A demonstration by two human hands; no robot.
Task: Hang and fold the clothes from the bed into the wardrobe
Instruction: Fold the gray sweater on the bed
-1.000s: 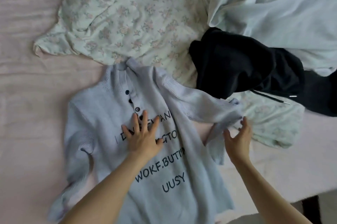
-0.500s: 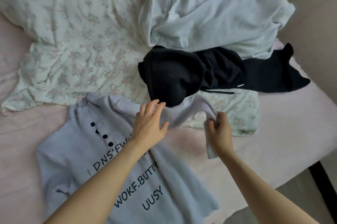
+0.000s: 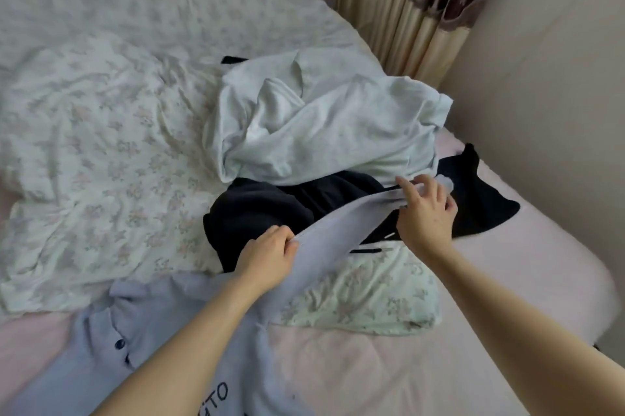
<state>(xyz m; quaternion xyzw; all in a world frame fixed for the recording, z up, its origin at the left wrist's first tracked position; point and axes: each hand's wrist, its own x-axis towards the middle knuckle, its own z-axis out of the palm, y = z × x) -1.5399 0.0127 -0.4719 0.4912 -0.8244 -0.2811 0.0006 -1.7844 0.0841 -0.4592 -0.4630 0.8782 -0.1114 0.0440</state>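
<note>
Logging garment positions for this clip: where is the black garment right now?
In the head view the black garment lies right of centre on the bed, under the white garment, with the lilac sweater's sleeve stretched across it.

I see a lilac sweater of soft, matt knit cloth with glossy dark buttons, and beyond it a black garment that looks like thick, matt fleece. The floral duvet is thin, creased cotton-like cloth, and the pink sheet looks smooth and matt.
</note>
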